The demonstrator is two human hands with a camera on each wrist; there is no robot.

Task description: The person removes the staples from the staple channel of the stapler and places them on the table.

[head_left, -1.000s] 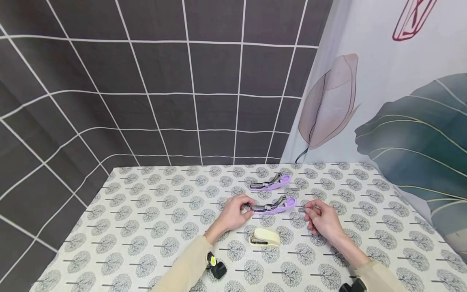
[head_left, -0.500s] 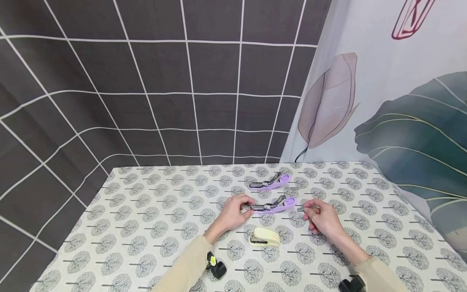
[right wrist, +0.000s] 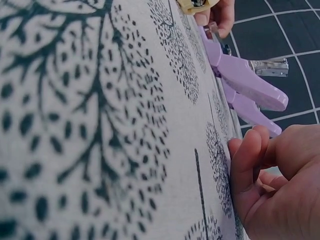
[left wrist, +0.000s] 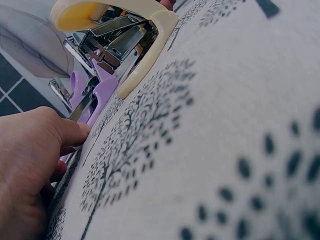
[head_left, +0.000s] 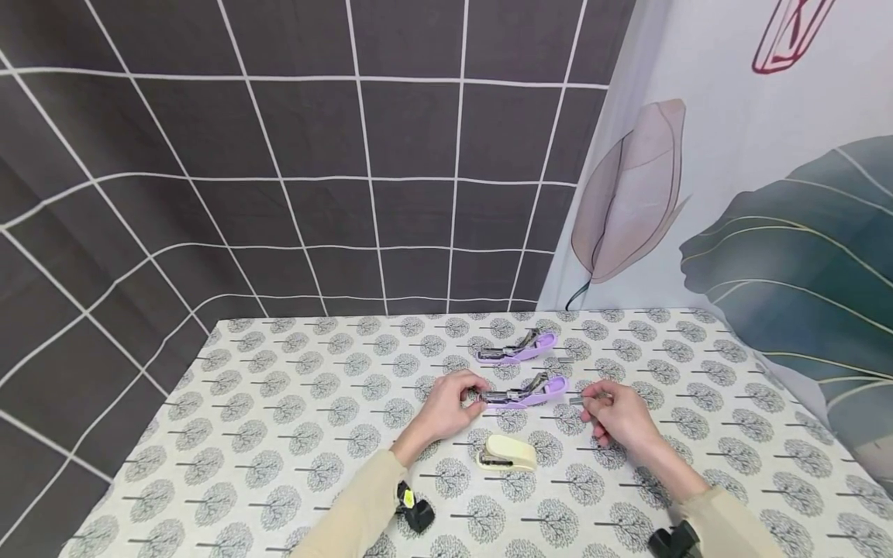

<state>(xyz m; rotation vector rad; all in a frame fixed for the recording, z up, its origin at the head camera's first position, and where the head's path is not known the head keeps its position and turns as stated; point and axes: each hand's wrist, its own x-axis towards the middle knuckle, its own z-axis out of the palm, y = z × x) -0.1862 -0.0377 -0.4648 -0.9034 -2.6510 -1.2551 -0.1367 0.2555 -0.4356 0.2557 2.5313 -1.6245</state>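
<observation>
A purple stapler (head_left: 547,390) lies opened up on the cloth, its metal parts raised. My left hand (head_left: 446,408) grips its left end between thumb and fingers; the left wrist view shows the thumb (left wrist: 75,132) against that end. To the right of the stapler, my right hand (head_left: 621,418) pinches a small grey strip (head_left: 576,401) that looks like staples. The right wrist view hides the strip behind the curled fingers (right wrist: 245,155). Behind lies a second opened purple stapler (head_left: 537,349). Nearer to me sits a cream stapler (head_left: 509,452), apart from both hands.
Another small grey strip (head_left: 564,360) lies right of the farther purple stapler. A tree-patterned cloth (head_left: 293,442) covers the table. Behind its far edge hang a dark gridded curtain (head_left: 412,209) and a pale leaf-printed one (head_left: 732,155).
The right hand and its grey strip shift only very slightly. The left hand keeps its grip, and the staplers stay where they are.
</observation>
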